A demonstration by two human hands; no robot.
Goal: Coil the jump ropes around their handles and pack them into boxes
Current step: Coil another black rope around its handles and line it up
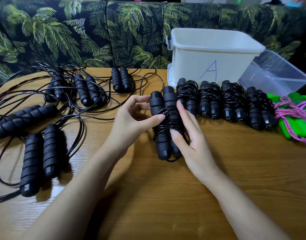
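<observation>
Left grip [133, 118]: I've got it closed on the coiled bundle [168, 119]. The thumb is pressed flat on the cord wraps at mid-height and the fingertips are curled onto the top of the left handle.
Right grip [192, 135]: closed on the same bundle from the other side, with the thumb across the lower front of the handles and the long fingers lying up along the right edge.
Bundle: two black foam handles side by side, with black cord [163, 129] wound round their middle and a small loop poking out at the bottom end. It sits centre-bench between my two grips. I can't tell whether its lower end touches the wood.
White box [212, 54]: open top, blue "A" on its front wall, standing at the far edge of the bench [166, 196].
Finished row: four finished bundles [232, 101], wrapped the same way, lined up just right of the held one, in front of the white box.
Clear tub [273, 75]: tilted, leaning against the white box's right side.
Green-handled rope [294, 118]: pink-purple cord wound round it, at the right end of the row.
Loose ropes [38, 158]: five pairs of black handles on the left half, cords sprawled and tangled across each other.
Backdrop: leaf-print sofa [62, 32] behind the bench.
</observation>
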